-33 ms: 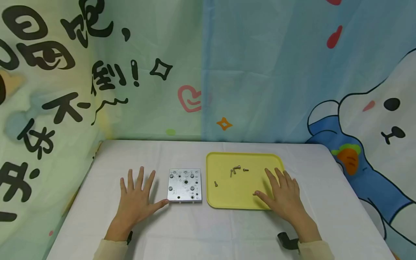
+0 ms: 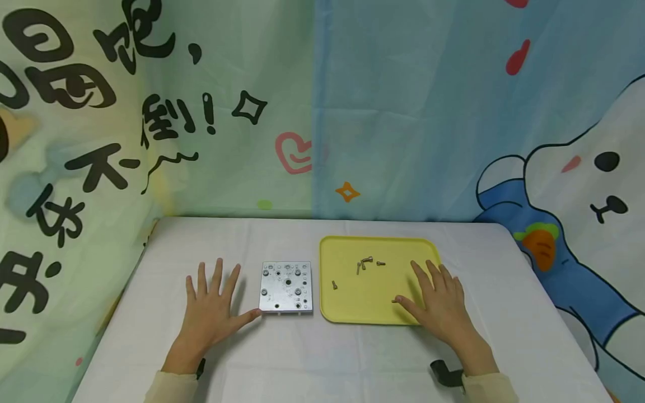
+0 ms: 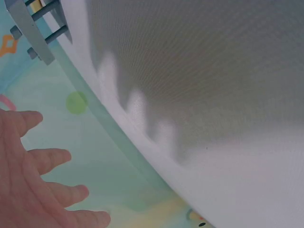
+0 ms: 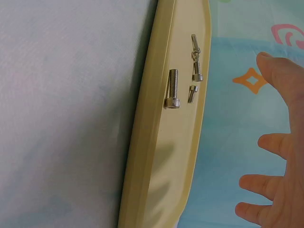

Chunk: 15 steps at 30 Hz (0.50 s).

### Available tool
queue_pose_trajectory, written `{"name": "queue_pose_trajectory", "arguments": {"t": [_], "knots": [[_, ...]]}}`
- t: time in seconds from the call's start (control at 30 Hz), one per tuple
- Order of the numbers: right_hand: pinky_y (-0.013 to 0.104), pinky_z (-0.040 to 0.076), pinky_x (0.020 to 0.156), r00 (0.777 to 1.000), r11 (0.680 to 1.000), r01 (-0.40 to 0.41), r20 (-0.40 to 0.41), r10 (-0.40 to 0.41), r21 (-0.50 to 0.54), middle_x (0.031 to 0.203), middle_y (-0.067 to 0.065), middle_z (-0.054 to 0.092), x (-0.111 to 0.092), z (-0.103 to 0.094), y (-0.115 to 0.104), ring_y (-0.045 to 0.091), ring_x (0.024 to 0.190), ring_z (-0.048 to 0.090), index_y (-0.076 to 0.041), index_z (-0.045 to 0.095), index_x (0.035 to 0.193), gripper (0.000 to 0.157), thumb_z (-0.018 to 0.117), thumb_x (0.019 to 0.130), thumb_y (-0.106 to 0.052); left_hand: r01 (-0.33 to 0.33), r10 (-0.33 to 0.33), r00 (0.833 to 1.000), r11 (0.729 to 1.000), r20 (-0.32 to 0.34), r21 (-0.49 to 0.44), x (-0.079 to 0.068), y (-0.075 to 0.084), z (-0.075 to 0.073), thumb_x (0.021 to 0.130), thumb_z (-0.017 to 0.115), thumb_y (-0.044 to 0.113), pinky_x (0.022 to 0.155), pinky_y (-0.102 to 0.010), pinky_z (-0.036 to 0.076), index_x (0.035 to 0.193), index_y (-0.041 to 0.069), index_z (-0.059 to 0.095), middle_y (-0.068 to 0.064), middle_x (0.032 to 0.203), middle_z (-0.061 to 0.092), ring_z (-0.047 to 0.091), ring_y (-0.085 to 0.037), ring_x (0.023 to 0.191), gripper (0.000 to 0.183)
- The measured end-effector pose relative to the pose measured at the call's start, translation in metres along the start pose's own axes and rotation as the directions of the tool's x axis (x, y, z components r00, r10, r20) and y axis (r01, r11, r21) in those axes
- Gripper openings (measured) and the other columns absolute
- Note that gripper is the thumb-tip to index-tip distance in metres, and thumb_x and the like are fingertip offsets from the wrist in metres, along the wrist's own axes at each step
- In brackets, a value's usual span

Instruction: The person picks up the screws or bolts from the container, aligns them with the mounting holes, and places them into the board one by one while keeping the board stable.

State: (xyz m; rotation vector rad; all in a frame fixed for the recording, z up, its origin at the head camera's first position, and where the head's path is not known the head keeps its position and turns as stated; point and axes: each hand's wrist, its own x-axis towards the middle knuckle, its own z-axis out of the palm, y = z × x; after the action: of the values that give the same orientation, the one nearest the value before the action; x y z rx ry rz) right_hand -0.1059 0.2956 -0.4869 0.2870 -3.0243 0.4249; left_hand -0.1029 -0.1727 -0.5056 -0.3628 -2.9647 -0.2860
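Note:
A square silver metal plate [image 2: 286, 286] with holes and several bolts stands on the white table. Seen from the side in the left wrist view, the metal piece [image 3: 29, 31] has bolts passing through it. My left hand [image 2: 210, 313], its fingers spread, hovers to the left of it, thumb tip right at the near left corner. To the right, a yellow tray [image 2: 347, 313] bears several small socket-head screws [image 2: 367, 259], one larger screw [image 4: 173, 89] being close in the right wrist view. Over the tray's right side hovers my right hand [image 2: 443, 305], fingers spread and holding nothing.
White cloth [image 2: 322, 364] covers the table, whose far edge meets a printed curtain [image 2: 403, 140]. A black strap piece [image 2: 445, 374] sits at my right wrist, close over the cloth.

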Motion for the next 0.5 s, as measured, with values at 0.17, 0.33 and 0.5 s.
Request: {"name": "queue_pose_trajectory", "arguments": {"t": [0.17, 0.33, 0.5], "knots": [[0.077, 0.014, 0.104, 1.000, 1.000, 0.006, -0.008, -0.006, 0.014, 0.152, 0.035, 0.026, -0.0023, -0.0009, 0.0010, 0.059, 0.138, 0.019, -0.003, 0.033, 0.154, 0.086, 0.063, 0.094, -0.056, 0.005, -0.005, 1.000, 1.000, 0.004, -0.011, -0.0001, 0.0009, 0.0000, 0.076, 0.060, 0.081, 0.108, -0.075, 0.010, 0.156, 0.013, 0.038, -0.025, 0.160, 0.023, 0.011, -0.056, 0.144, 0.107], [0.077, 0.015, 0.103, 0.999, 0.999, 0.025, -0.027, -0.024, 0.028, 0.150, 0.037, 0.029, -0.0045, -0.0019, 0.0018, 0.060, 0.137, 0.021, -0.001, 0.037, 0.151, 0.081, 0.065, 0.094, -0.051, 0.007, -0.006, 1.000, 1.000, 0.020, -0.022, -0.0001, 0.0024, -0.0007, 0.077, 0.059, 0.081, 0.108, -0.075, 0.010, 0.156, 0.013, 0.037, -0.025, 0.160, 0.023, 0.011, -0.054, 0.145, 0.107], [0.078, 0.019, 0.101, 0.996, 0.997, 0.060, -0.063, -0.056, 0.049, 0.147, 0.038, 0.033, -0.0063, -0.0014, 0.0030, 0.061, 0.134, 0.025, 0.000, 0.040, 0.149, 0.076, 0.067, 0.094, -0.045, -0.003, 0.004, 1.000, 0.999, 0.031, -0.052, 0.0006, 0.0039, -0.0025, 0.079, 0.060, 0.080, 0.110, -0.071, 0.014, 0.157, 0.012, 0.034, -0.025, 0.160, 0.023, 0.012, -0.052, 0.145, 0.106]]}}
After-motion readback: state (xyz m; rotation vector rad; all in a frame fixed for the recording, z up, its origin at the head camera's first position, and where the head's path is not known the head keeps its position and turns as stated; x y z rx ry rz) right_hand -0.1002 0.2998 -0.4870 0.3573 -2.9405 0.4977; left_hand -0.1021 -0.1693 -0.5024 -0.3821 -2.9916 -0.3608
